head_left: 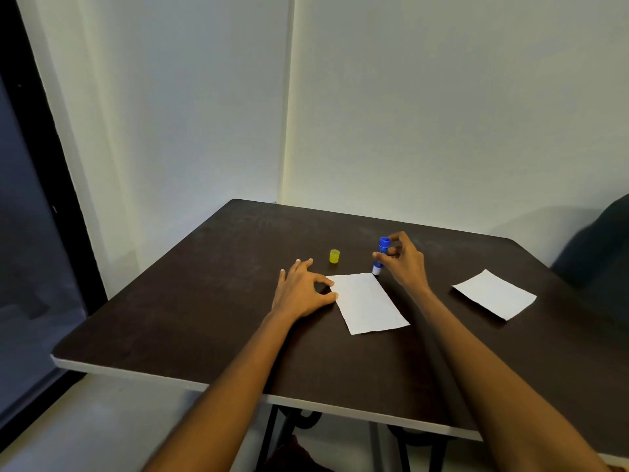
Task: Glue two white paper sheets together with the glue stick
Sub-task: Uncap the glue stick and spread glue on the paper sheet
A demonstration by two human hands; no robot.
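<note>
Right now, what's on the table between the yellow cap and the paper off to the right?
In the head view, the right hand holding the blue glue stick sits between the yellow cap and the right paper; beyond it, bare table.

The one camera sat on my head, looking forward and down over the dark table (211, 301) toward the room's corner, hands near mid-frame.

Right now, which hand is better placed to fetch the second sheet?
Probably the left hand, though the second sheet lies on the right. The right hand holds the glue stick at the near sheet; the left only pins that sheet.
</note>
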